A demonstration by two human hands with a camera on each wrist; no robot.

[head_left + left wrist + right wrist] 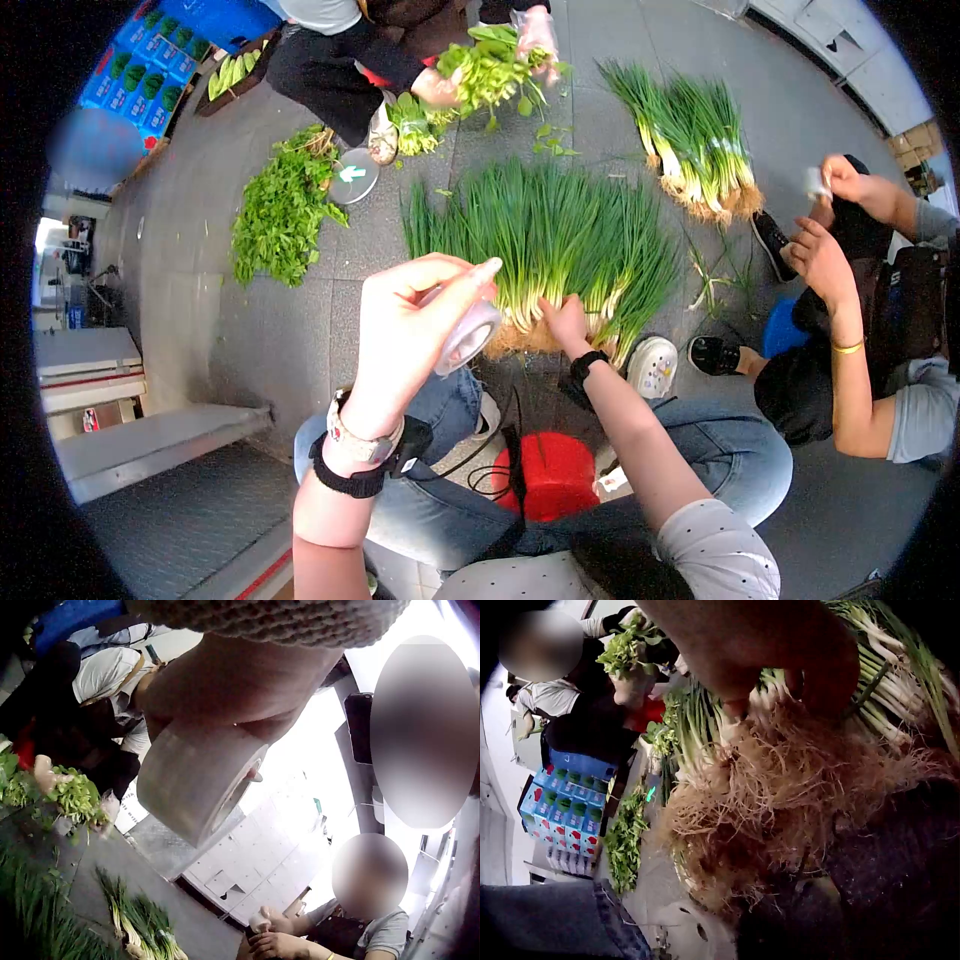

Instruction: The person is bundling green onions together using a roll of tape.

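My left hand (405, 320) is raised in front of me and holds a roll of clear tape (468, 338), its thumb and fingertips extending past the roll. Fingers pass through the tape's core in the left wrist view, where the roll (191, 780) looks wide. A broad heap of green onions (550, 220) lies on the floor, leaves pointing away from me. My right hand (567, 325) grips white stems at the near side of the heap. Close up, that hand (780, 652) curls down among stems just above a tangle of pale brown roots (757, 780), its fingertips partly hidden.
Bundled green onions (700, 150) lie at far right, leafy greens (285, 205) at left. One person handles greens (490, 75) ahead; another sits at right with a small roll (815, 183). A red stool (550, 475) is beneath me, a metal step (160, 450) at left.
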